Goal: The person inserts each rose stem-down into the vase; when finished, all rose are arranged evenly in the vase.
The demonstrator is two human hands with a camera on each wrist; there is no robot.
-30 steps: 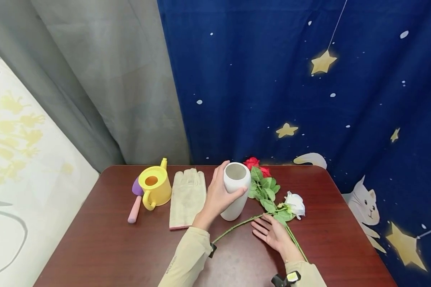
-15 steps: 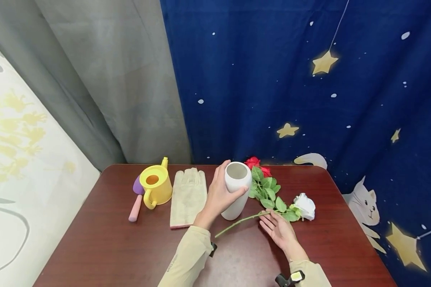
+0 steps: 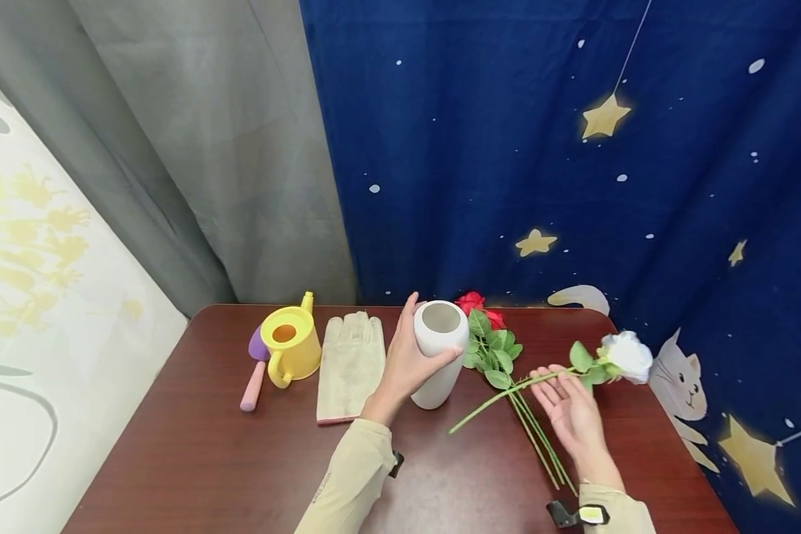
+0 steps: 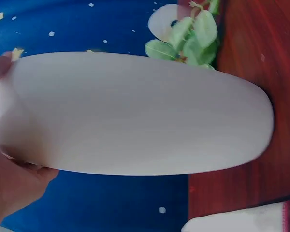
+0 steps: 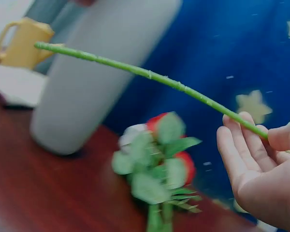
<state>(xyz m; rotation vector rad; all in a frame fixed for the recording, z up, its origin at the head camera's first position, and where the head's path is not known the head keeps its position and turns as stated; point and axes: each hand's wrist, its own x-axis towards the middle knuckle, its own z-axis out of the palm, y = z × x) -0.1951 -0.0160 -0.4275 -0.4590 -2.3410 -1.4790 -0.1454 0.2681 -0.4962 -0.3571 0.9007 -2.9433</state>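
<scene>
My left hand (image 3: 409, 365) grips the upper part of a tall white vase (image 3: 435, 382), which stands upright on the table; the left wrist view shows the vase (image 4: 135, 116) filling most of the frame. With thumb and fingertips, my right hand (image 3: 574, 415) pinches the green stem of a white rose (image 3: 627, 357). Its bare stem end points left toward the vase, and the bloom is past the hand on the right. In the right wrist view the stem (image 5: 150, 74) crosses in front of the vase. Red roses (image 3: 470, 302) with green leaves lie just right of the vase.
Left of the vase lie pale work gloves (image 3: 351, 367). Beyond them stand a yellow watering can (image 3: 292, 348) and a small trowel with a pink handle (image 3: 252, 387). Loose stems (image 3: 541, 441) extend toward the table's front. A blue curtain (image 3: 474, 148) hangs behind the table.
My right hand has moved right and lifted the white rose away from the other flowers, its stem drawn off to the right. The left hand stays on the vase.
</scene>
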